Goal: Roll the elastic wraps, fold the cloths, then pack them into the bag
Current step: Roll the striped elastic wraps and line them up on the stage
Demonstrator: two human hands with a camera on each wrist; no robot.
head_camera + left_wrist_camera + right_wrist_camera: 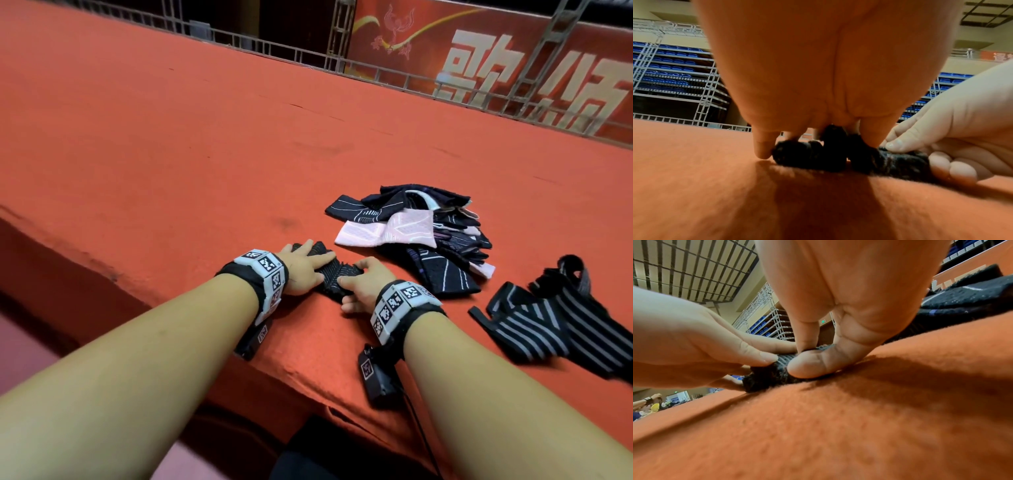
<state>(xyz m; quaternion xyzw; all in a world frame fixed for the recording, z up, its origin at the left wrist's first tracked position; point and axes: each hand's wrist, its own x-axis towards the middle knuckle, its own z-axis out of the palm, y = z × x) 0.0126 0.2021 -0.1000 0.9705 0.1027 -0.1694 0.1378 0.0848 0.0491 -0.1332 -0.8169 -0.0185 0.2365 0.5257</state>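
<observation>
1. While both hands work on one small dark wrap (337,275), the step in hand looks like rolling it, though it could be a fold; the bundle is too bunched to be sure.
2. That wrap lies on the red worktop (171,154), near its front edge, and serves as the landmark below.
3. On the wrap's left end, the left hand (301,270) lies with fingers stretched out over the fabric, pressing it down rather than curling round it.
4. At the wrap's right end, the right hand (364,284) pinches the fabric, thumb under and fingers curled on top, as the right wrist view shows.
5. To the right of the wrap and farther back lies a loose pile of dark and pink cloths (418,233), not yet folded.
6. Farther right of the wrap sprawls a striped elastic wrap (548,318), unrolled.
7. No bag is in view.
8. Next, I judge, the bundle must be turned tight and even, with the left hand holding the roll so it does not spring open.
</observation>
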